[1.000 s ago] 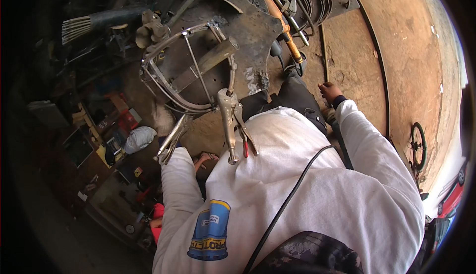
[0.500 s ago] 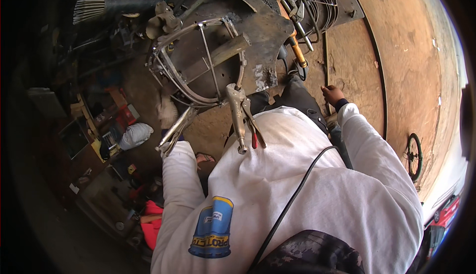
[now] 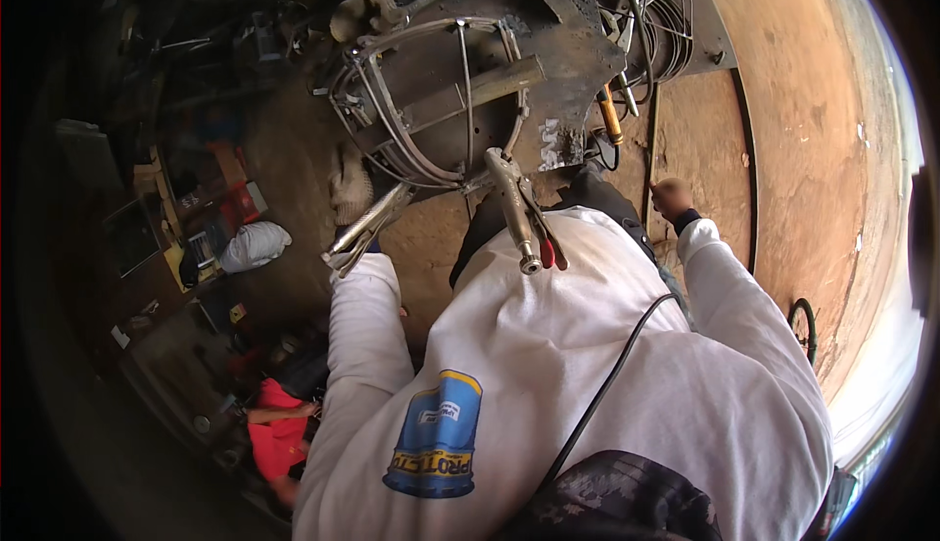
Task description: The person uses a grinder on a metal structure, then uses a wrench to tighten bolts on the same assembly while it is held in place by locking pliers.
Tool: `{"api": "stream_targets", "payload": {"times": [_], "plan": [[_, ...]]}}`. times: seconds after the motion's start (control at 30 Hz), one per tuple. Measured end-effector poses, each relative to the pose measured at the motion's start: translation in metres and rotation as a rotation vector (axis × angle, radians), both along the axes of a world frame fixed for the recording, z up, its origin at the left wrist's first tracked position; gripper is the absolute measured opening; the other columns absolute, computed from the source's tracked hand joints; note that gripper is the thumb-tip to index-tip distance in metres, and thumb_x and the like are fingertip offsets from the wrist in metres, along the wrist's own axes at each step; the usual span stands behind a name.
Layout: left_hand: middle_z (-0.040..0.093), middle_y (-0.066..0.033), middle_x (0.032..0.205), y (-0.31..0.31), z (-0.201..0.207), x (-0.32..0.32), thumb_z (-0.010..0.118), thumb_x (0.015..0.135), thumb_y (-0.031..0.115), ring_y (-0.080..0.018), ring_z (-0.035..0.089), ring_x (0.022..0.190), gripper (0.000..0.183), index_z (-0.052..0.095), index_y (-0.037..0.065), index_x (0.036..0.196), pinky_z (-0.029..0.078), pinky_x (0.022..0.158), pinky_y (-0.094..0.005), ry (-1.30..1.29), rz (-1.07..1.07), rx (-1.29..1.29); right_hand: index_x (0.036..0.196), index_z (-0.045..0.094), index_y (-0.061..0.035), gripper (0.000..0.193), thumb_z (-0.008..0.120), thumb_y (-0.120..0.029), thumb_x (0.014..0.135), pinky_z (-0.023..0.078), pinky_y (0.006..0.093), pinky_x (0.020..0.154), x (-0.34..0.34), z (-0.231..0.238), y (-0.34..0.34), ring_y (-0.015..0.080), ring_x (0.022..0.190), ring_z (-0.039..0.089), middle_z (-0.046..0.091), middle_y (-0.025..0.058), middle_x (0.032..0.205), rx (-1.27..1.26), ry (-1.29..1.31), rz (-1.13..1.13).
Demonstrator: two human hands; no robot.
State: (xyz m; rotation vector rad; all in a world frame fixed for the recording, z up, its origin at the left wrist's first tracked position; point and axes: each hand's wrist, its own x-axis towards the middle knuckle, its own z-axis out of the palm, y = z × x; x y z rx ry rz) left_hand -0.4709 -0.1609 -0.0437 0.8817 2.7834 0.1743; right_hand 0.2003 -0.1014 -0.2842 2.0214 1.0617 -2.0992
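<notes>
The metal frame (image 3: 384, 100), round and built of bent bars, is lying at the near side of the dark table (image 3: 578, 56), partly overhanging its edge. A thin strut (image 3: 465, 66) is crossing its opening, and a thicker bar (image 3: 504, 82) is showing behind that strut. First locking pliers (image 3: 511, 203) are hanging from the near rim, a red lever showing on them; second locking pliers (image 3: 370, 222) are slanting from the rim farther left, toward the wearer's left sleeve (image 3: 367, 321).

The left hand (image 3: 350, 188), apparently wearing a pale knitted glove, is standing just beside the frame, behind the second pliers. Its fingers are partly hidden; whether they are gripping anything cannot be told. The right hand (image 3: 672, 198) is standing well apart from the frame, near a long thin rod (image 3: 654, 135). Its fingers are appearing curled but blurred; whether they are holding anything cannot be told.

An orange-handled tool (image 3: 611, 118) is lying at the table's right edge, near a wire coil (image 3: 682, 32). A co-worker in red (image 3: 277, 433) is showing at lower left.
</notes>
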Motion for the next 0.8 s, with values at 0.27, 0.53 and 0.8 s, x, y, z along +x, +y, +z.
{"api": "stream_targets", "payload": {"times": [0.27, 0.53, 0.8], "plan": [[0.066, -0.0156, 0.12, 0.003, -0.012, 0.039, 0.041, 0.102, 0.05, -0.0337, 0.06, 0.108, 0.051, 0.053, 0.017, 0.138, 0.047, 0.093, -0.0405, 0.001, -0.297, 0.274, 0.11, 0.066, 0.0033, 0.046, 0.063, -0.04, 0.095, 0.053, 0.031, 0.068, 0.003, 0.03, 0.016, 0.0182, 0.075, 0.066, 0.071, 0.01, 0.092, 0.032, 0.004, -0.11], [0.066, -0.0137, 0.121, 0.021, 0.003, 0.087, 0.047, 0.099, 0.053, -0.0314, 0.065, 0.095, 0.051, 0.058, 0.017, 0.134, 0.051, 0.085, -0.0378, -0.106, -0.168, 0.497, 0.11, 0.064, 0.0031, 0.046, 0.065, -0.04, 0.094, 0.049, 0.0283, 0.059, 0.007, 0.065, 0.055, 0.0155, 0.071, 0.063, 0.067, 0.0076, 0.087, 0.123, 0.032, -0.137], [0.058, -0.0093, 0.139, 0.051, 0.087, 0.149, 0.041, 0.102, 0.055, -0.0299, 0.055, 0.125, 0.055, 0.053, 0.019, 0.141, 0.04, 0.106, -0.0345, -0.142, 0.167, 0.171, 0.113, 0.06, 0.003, 0.042, 0.062, -0.036, 0.096, 0.048, 0.0293, 0.056, 0.016, 0.076, 0.039, 0.0158, 0.064, 0.058, 0.062, 0.0065, 0.082, 0.099, 0.024, -0.134]]}}
